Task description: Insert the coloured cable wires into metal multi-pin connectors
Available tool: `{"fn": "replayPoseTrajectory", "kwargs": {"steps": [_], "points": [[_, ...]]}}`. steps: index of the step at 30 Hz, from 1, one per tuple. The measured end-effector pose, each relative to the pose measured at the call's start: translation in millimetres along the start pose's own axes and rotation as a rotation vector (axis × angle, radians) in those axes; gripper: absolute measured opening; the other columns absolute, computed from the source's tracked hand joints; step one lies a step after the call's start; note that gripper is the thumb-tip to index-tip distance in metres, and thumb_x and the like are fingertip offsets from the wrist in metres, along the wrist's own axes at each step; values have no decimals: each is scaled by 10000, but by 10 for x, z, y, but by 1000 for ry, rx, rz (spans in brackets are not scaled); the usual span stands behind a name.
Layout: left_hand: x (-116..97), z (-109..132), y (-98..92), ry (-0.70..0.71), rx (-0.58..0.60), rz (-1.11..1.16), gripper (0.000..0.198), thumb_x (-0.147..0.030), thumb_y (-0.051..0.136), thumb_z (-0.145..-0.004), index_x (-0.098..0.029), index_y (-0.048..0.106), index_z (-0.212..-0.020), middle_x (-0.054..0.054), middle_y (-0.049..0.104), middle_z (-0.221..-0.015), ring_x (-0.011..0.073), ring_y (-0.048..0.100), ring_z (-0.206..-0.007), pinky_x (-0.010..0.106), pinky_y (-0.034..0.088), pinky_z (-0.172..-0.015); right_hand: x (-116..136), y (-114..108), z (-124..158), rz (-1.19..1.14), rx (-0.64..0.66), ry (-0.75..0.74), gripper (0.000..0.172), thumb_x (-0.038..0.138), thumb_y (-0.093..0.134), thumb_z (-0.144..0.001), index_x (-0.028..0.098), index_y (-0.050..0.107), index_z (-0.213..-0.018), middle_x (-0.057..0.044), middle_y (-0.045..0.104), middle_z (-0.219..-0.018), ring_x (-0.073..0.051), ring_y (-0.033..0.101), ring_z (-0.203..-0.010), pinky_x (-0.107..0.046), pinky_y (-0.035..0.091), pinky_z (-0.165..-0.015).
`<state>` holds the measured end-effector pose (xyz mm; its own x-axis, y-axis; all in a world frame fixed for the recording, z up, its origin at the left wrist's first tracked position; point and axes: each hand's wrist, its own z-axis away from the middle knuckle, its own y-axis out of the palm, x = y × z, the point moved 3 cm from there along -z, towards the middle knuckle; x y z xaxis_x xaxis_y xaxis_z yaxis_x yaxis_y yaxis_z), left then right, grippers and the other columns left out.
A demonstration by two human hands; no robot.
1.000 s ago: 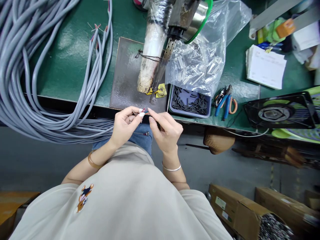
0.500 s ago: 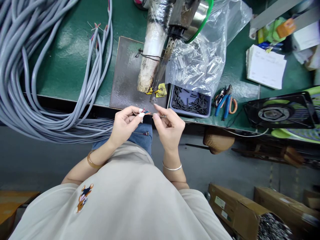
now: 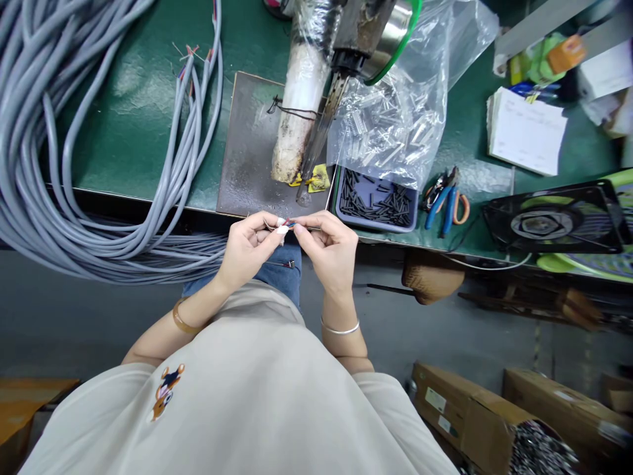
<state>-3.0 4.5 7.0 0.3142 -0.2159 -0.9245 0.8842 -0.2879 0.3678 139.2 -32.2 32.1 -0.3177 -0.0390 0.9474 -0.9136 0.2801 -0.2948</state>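
Observation:
My left hand [image 3: 250, 245] is closed on the end of a grey cable, with its thin coloured wires [image 3: 288, 224] sticking out past my thumb. My right hand [image 3: 330, 249] pinches at those wire tips from the right, fingers pressed together on something small I cannot make out. Both hands sit just in front of the edge of the green bench [image 3: 133, 119]. A purple tray of short black tubes [image 3: 376, 200] lies just beyond my right hand. A wrapped hot-air tool [image 3: 302, 112] points down at a dark metal plate [image 3: 250, 152].
A big coil of grey cables [image 3: 74, 152] fills the left. A clear bag of small parts [image 3: 400, 112], blue-handled pliers [image 3: 444, 201], a white notepad [image 3: 525, 130] and a black fan [image 3: 554, 221] lie on the right. Cardboard boxes [image 3: 475, 409] stand on the floor.
My right hand drew a little away from the wires half a second ago, then came back in; its fingertips now meet my left thumb at the wire tips.

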Motion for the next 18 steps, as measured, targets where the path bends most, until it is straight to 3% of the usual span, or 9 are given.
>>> {"fn": "replayPoseTrajectory", "kwargs": {"steps": [8,14,18], "points": [[5,1,4,13,-46,-26,347,-447,833,-767,-146,662,-784,-58,534,-568,32,442,-453,159,370,-450,4,16,6,48,-1,-6,98,181,661,-855,185,712,-772,33,621,-740,-29,281,-470,-254,189,-449],[-18,22,14,45,-74,-30,340,-438,825,-777,-146,650,-783,-59,535,-568,23,411,-420,157,333,-410,62,0,65,212,57,-214,114,162,652,-855,189,663,-745,30,628,-721,-50,337,-501,-251,289,-500],[8,36,10,5,-65,-31,347,-445,816,-786,-147,638,-778,-46,545,-579,24,403,-405,155,290,-373,-2,-69,83,191,-17,-137,143,262,618,-932,212,744,-885,18,644,-734,-71,373,-505,-264,307,-495]]}}
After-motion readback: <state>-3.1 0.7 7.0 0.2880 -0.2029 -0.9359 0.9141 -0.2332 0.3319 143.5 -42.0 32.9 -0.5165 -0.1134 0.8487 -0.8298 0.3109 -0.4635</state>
